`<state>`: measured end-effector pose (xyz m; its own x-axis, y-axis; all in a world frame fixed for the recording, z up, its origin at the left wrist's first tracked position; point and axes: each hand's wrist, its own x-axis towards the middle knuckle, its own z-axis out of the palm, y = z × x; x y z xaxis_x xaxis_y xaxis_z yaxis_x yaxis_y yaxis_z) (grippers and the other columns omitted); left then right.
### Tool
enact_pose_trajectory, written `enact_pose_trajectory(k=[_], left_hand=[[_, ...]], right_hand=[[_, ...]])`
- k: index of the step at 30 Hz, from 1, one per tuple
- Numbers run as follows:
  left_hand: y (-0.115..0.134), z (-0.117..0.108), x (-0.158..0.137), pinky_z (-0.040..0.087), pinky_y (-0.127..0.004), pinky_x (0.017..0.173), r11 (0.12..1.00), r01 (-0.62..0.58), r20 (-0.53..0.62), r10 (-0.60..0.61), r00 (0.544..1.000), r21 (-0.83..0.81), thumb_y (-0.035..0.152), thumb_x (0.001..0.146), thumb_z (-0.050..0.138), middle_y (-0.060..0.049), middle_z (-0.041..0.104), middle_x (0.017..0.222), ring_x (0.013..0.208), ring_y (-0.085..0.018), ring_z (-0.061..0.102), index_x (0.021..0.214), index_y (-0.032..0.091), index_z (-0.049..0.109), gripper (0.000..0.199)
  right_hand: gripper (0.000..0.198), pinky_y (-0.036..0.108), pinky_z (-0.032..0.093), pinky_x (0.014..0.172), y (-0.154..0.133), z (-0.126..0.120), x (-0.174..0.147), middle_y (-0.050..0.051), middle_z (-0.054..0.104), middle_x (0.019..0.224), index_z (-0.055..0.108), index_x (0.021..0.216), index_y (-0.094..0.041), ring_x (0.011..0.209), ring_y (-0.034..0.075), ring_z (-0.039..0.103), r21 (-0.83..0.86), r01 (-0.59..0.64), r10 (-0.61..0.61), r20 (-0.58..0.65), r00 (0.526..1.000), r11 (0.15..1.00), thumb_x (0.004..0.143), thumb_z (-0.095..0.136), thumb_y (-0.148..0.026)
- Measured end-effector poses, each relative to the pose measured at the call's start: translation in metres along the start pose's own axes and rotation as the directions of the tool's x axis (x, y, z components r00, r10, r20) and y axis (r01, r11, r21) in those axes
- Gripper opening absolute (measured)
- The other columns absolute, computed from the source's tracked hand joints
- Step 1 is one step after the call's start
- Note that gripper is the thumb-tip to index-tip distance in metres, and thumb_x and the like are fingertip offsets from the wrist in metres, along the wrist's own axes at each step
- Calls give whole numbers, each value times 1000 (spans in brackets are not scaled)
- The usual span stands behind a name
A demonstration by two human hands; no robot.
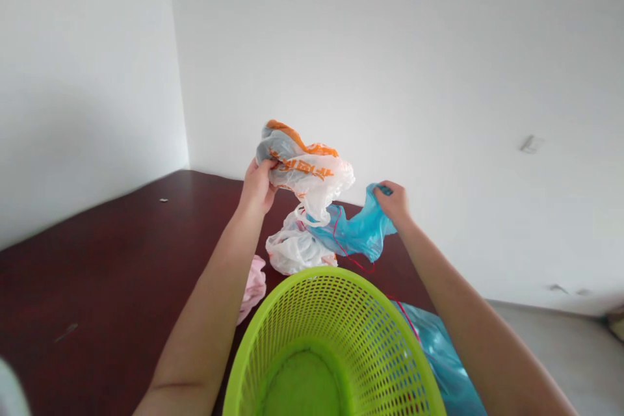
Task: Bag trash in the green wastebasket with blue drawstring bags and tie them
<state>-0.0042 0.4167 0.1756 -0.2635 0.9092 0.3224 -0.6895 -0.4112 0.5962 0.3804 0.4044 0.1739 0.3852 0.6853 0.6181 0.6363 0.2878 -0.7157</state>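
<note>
My left hand is closed on a crumpled white plastic bag with orange printing, held up above the table. In my right hand the fingers pinch a blue plastic bag, which sags to the left; a thin red cord hangs along it. Below both hands lies another crumpled white plastic bag on the table. Closest to me stands a green perforated plastic basket, its visible bottom bare.
The dark red table meets white walls at the back and left. Something pink and crumpled lies left of the basket. To its right is more blue plastic with a red cord. Grey floor shows at right.
</note>
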Motion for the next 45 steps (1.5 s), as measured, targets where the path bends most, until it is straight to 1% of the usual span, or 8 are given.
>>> enact_pose_trajectory(k=[9, 15, 18, 23, 30, 35, 39, 45], left_hand=[[5, 4, -6, 54, -24, 68, 999, -38, -7, 38, 999, 6, 18, 75, 83, 1, 76, 85, 81, -20, 74, 98, 23, 72, 26], [9, 4, -8, 57, -26, 73, 999, -30, -8, 30, 1000, -19, 18, 77, 85, 1, 76, 88, 85, -22, 76, 99, 24, 70, 27], [8, 5, -7, 56, -25, 69, 999, -36, -6, 35, 999, -23, 19, 77, 86, 1, 77, 89, 83, -20, 75, 98, 23, 69, 27], [5, 7, -9, 57, -23, 66, 998, -51, 32, 52, 998, -27, 20, 77, 88, 1, 79, 91, 79, -19, 73, 100, 23, 72, 28], [-10, 6, -12, 56, -23, 67, 1000, 0, 72, -1, 997, 11, 17, 82, 85, -1, 80, 95, 79, -18, 74, 109, 22, 74, 30], [-46, 7, -15, 57, -22, 68, 992, 111, 62, -115, 991, 58, 16, 82, 94, -1, 80, 98, 79, -17, 74, 111, 23, 69, 38], [-89, 13, -31, 68, -32, 85, 981, 183, 244, -193, 950, 64, 22, 80, 101, -4, 82, 105, 94, -23, 79, 110, 23, 68, 44], [-156, 10, -68, 64, -43, 104, 882, -116, 600, -210, 772, 458, 41, 90, 94, -14, 85, 130, 119, -33, 80, 131, 25, 81, 46]], right_hand=[[25, 32, 38, 70, -8, -50, 18, -6, 56, 61, 68, 71, -20, 70, 17, 54, -123, -134, 147, 106, 983, 983, 81, 83, -36], [18, 33, 39, 71, -1, -174, 23, -4, 56, 69, 73, 85, -18, 70, 14, 46, -146, -238, 205, -211, 956, 960, 98, 70, -32], [17, 41, 52, 76, 25, -246, -10, 1, 59, 69, 71, 75, -25, 70, 20, 51, -177, -340, 278, -302, 912, 923, 89, 79, -25], [30, 60, 64, 95, 102, -312, -113, 10, 72, 72, 66, 63, -32, 80, 34, 68, -136, -549, 539, -104, 836, 824, 57, 81, -6], [48, 54, 70, 80, 159, -328, -211, 11, 83, 96, 77, 98, -25, 90, 38, 81, 52, -686, 687, -2, 727, 726, 54, 91, -40], [70, 73, 58, 128, 168, -323, -285, 18, 78, 149, 76, 142, -27, 145, 47, 74, -322, -208, 201, -55, 978, 924, 85, 81, -68], [69, 76, 31, 148, 168, -295, -361, 8, 51, 190, 60, 178, -41, 178, 44, 47, -522, 99, 73, 300, 951, 847, 113, 64, -61], [71, 83, 34, 145, 193, -250, -412, 8, 39, 198, 51, 185, -41, 181, 47, 42, -551, 87, 115, 321, 940, 830, 117, 59, -61]])
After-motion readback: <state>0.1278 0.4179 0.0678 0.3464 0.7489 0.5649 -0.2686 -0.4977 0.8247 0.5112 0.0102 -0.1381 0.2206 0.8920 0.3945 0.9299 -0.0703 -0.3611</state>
